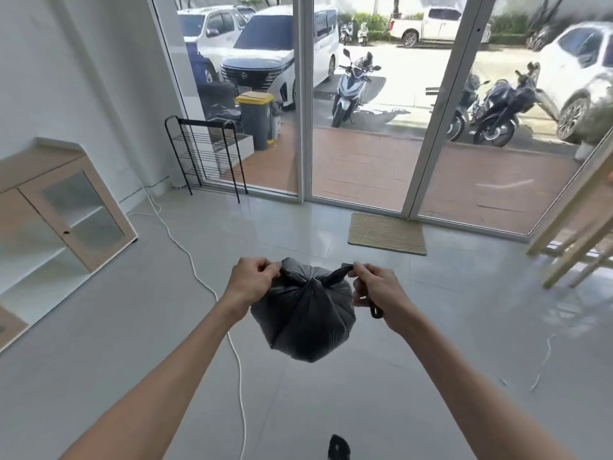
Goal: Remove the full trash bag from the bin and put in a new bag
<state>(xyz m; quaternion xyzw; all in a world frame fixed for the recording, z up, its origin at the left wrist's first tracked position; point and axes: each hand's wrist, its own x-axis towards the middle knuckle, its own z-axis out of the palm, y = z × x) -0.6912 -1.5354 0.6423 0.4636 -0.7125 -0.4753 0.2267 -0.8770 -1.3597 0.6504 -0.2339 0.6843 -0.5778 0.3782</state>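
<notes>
Trash bag, black, full: hangs above the floor, between your hands, bin not in view. Risk: knot slips or thin plastic tears if you pull the ears unevenly. Left hand and right hand, arms outstretched, each grip pinched shut on one ear.

We're inside a home's front room, right at street level. Pale glossy floor tiles run up to tall sliding glass doors, with a woven doormat laid just inside them. A bare black wire shoe rack stands by the glass, a light wood cabinet with frosted doors sits along the left wall, and a white cable trails across the floor. Outside: parked cars, motorbikes and a yellow-lidded wheelie bin.
</notes>
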